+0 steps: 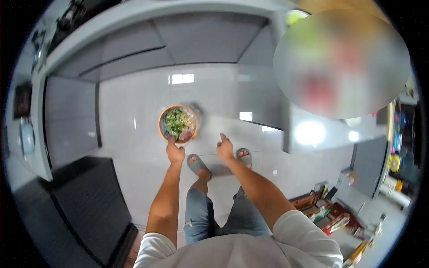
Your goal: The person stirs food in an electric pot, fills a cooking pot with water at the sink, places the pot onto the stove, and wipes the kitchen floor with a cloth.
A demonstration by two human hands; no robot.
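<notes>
An orange-rimmed round container [159, 123] holds chopped green and pale food, with a pinkish piece near its lower right edge. My left hand [175, 151] is at the container's near rim, its fingers closed on that rim. To the right of the container, apart from it, my right hand [225, 146] is in the air with a finger stretched forward and nothing visible in it. Both hands are in front of my body, above my sandalled feet.
Grey cabinets [205, 38] under a pale counter curve round the far side. A dark cabinet [89, 201] stands at the lower left. A box of assorted items [330, 214] is at the lower right. A large blurred oval covers the upper right.
</notes>
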